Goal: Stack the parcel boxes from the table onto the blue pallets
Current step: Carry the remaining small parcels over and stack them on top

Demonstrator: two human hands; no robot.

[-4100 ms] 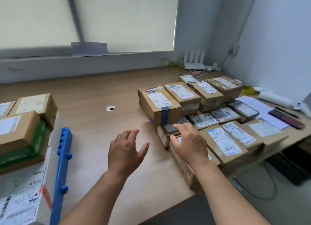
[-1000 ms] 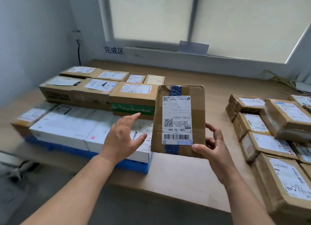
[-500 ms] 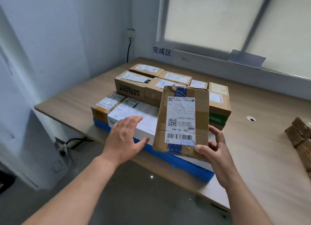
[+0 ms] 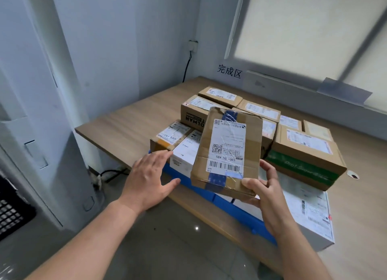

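Parcel box point(image 4: 227, 152): brown carton with blue tape, held in the air above the near edge of the blue pallet point(image 4: 240, 214), label side to the camera.

Hands: the right hand point(image 4: 263, 187) grips the carton's lower right corner, thumb on the front face. The left hand point(image 4: 150, 175) is wide, fingers spread, holding nothing, just beside a white box point(image 4: 184, 152) on the pallet; whether they touch cannot be told.

Step in hand: carrying to the stack, placement not yet made. The next move likely calls for tipping the carton flat and choosing a level seat on the boxes already laid.

Writing:
- The carton's label has a QR code, a barcode and a code that looks like "530-D5 A85".
- A rear box point(image 4: 193, 116) shows "OLMAN", partly hidden.
- A green-banded box point(image 4: 303, 160) has print too blurred to read.
- A wall sign point(image 4: 229, 71) reads 完成区.

All of it stands on the wooden bench point(image 4: 129, 120).
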